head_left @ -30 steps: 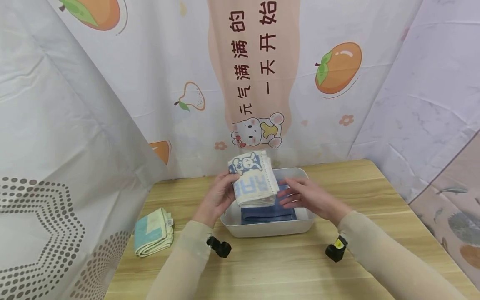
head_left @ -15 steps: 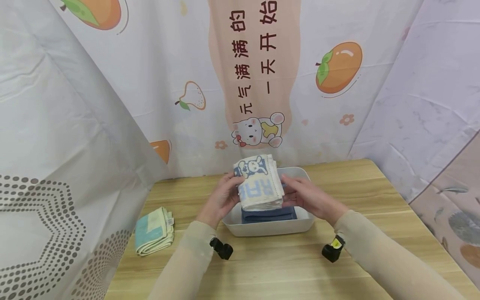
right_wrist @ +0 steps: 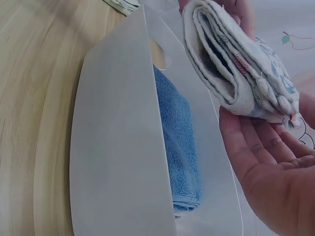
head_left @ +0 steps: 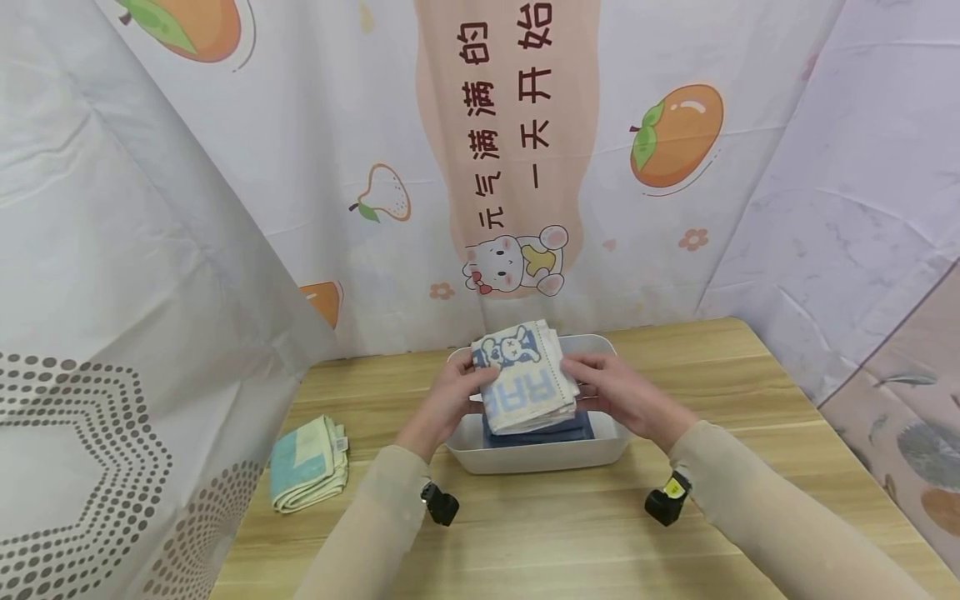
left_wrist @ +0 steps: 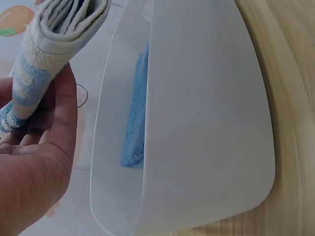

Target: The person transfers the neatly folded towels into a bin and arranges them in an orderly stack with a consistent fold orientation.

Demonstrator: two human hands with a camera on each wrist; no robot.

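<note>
A folded white towel (head_left: pixel 525 379) with blue rabbit figures and letters is held tilted over the white bin (head_left: pixel 540 461). My left hand (head_left: pixel 452 400) grips its left side, thumb on top and fingers beneath, as the left wrist view also shows. At the opposite side, my right hand (head_left: pixel 618 387) holds the edge between thumb and fingers. The right wrist view shows the towel's stacked folds (right_wrist: pixel 241 69) above those fingers. Inside the bin lies a folded blue towel (right_wrist: pixel 178 142), partly hidden in the head view by the white one.
A folded teal and cream towel (head_left: pixel 309 463) lies on the wooden table (head_left: pixel 540 542) left of the bin. Behind the table hangs a printed curtain (head_left: pixel 375 275), close to the bin's back. The bin has a handle slot (right_wrist: pixel 158 53) in its end wall.
The white towel has moved right and down, lower over the bin. My right hand, apart from it a second ago, now holds its right edge; my left hand has kept its grip.
</note>
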